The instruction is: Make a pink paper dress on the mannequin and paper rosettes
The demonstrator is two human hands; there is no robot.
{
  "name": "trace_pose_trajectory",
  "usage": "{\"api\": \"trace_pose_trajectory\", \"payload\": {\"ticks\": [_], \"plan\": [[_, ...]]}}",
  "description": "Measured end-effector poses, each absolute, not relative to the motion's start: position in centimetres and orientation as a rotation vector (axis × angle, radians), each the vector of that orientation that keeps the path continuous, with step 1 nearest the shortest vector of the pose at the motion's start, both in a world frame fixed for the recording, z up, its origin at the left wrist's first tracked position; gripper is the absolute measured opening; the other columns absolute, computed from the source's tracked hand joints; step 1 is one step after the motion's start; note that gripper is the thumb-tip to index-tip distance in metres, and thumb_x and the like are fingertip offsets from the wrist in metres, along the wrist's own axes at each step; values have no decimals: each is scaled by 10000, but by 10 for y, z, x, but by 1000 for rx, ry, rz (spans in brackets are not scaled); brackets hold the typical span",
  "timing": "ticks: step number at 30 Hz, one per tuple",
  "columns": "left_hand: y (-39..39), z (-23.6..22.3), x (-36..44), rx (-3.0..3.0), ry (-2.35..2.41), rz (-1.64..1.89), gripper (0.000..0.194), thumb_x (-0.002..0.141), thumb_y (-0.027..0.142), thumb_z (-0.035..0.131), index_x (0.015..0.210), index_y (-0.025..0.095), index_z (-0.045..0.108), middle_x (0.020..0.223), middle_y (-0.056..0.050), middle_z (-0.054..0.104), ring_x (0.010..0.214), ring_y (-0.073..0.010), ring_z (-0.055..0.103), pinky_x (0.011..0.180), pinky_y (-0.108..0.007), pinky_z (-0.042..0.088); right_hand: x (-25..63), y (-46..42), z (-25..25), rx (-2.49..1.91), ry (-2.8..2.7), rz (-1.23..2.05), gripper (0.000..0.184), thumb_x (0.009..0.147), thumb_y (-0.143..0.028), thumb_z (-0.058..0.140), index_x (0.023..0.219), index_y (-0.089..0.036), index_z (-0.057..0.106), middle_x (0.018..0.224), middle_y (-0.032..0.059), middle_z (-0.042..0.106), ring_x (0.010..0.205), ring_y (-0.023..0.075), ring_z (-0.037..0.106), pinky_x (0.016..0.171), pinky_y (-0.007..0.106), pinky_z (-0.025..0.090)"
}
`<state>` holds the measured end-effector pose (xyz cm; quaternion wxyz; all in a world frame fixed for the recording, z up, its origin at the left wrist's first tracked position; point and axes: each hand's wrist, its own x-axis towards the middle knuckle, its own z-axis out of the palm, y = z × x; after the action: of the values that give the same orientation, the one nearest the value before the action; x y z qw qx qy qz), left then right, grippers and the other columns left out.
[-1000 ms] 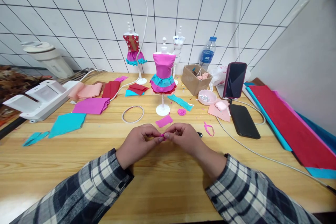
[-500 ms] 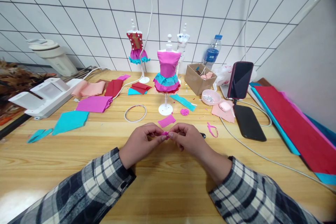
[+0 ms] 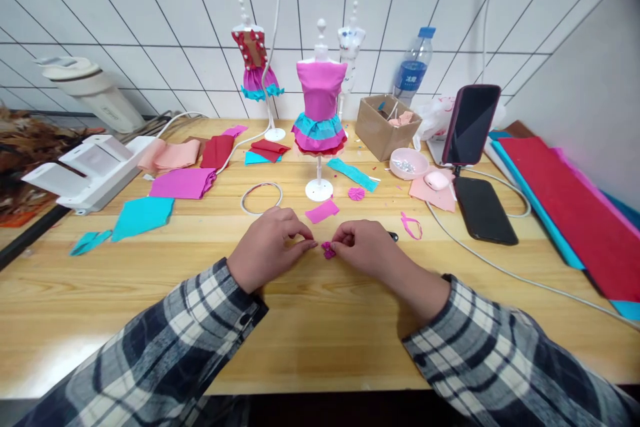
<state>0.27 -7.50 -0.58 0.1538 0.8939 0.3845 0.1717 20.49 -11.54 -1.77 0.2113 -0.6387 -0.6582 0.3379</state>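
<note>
Between the thumb and finger of my right hand (image 3: 367,248) is a small magenta bow (image 3: 327,251), held just above the wooden table. My left hand (image 3: 273,245) is beside it, apart from the bow, with thumb and index fingertips pinched; whatever they may hold is too small to make out. Just beyond my hands lies a flat pink strip (image 3: 322,211). Behind that stands a small white dress form (image 3: 320,190) wearing a pink top and a tiered blue and pink skirt (image 3: 320,133). A pleated pink rosette (image 3: 356,194) rests to its right.
A beaded bowl (image 3: 409,163), a cardboard box (image 3: 385,127), a phone (image 3: 485,210) and a cable (image 3: 525,282) are on the right. Folded coloured paper (image 3: 183,183) and a wire ring (image 3: 261,199) lie left. Two more dress forms (image 3: 255,53) stand at the wall.
My left fingers have come off the magenta piece, which now shows as a bow in my right hand. The view has tilted down, showing the table's front edge.
</note>
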Motion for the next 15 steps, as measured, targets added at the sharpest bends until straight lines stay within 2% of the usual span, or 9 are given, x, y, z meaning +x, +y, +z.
{"api": "trace_pose_trajectory", "payload": {"ticks": [5, 9, 13, 15], "plan": [[-80, -13, 15, 2642, 987, 382, 201, 869, 382, 610, 871, 240, 753, 794, -44, 680, 755, -179, 566, 709, -313, 371, 207, -116, -16, -1760, -1932, 815, 87, 750, -210, 641, 707, -226, 715, 646, -16, 666, 596, 120, 552, 550, 241, 353], [-83, -14, 21, 2595, 1065, 321, 215, 858, 412, 616, 841, 250, 757, 776, -34, 698, 749, -180, 578, 699, -312, 347, 212, -118, -13, -1793, -2010, 740, 78, 774, -257, 644, 737, -228, 706, 693, -9, 672, 633, 130, 559, 553, 247, 328], [-82, -12, 22, 2516, 1102, 308, 173, 838, 385, 636, 854, 261, 756, 710, -14, 675, 696, -165, 564, 671, -290, 347, 216, -124, -5, -1782, -2147, 386, 148, 841, -279, 575, 884, -230, 708, 809, 29, 665, 725, 160, 575, 562, 268, 298], [-81, -12, 22, 2493, 1107, 312, 168, 831, 388, 640, 855, 268, 755, 678, -4, 655, 675, -159, 552, 655, -281, 345, 216, -126, -3, -1697, -2208, 320, 197, 875, -290, 535, 926, -240, 718, 846, 35, 656, 741, 160, 581, 566, 272, 301]]}}
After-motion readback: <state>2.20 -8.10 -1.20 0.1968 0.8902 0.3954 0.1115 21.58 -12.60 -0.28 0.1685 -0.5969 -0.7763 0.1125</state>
